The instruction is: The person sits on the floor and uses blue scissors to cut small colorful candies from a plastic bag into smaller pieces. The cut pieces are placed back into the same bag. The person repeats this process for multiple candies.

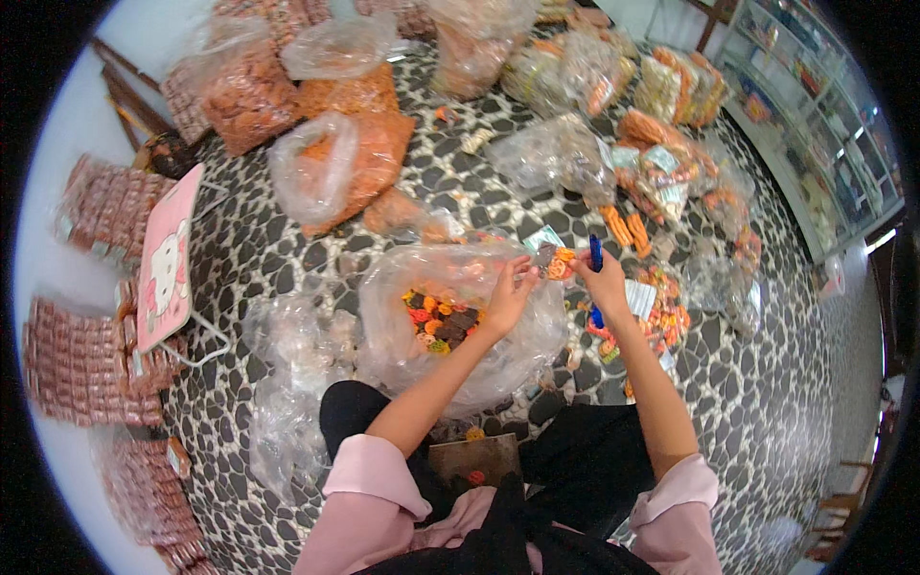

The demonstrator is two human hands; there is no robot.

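Observation:
Between my two hands is a small clear plastic packet (558,264) with orange, wheel-shaped snacks and a dark patch in it. My left hand (512,291) pinches its left edge with the fingertips. At its right edge are the fingers of my right hand (607,284), which also grips a long blue tool (596,253), possibly a stapler, partly hidden by the palm. Below the left forearm a large clear plastic bag (388,359) lies wide open, with colourful snack pieces (440,321) inside. A pile of filled snack packets (665,305) lies right of my right hand.
Large bags of orange snacks (359,169) stand ahead on the pebble-patterned floor (747,402). Crumpled plastic bags (295,402) lie at left, near a pink folding table (165,266) and stacked packets (86,366). A glass display cabinet (805,129) stands at the right.

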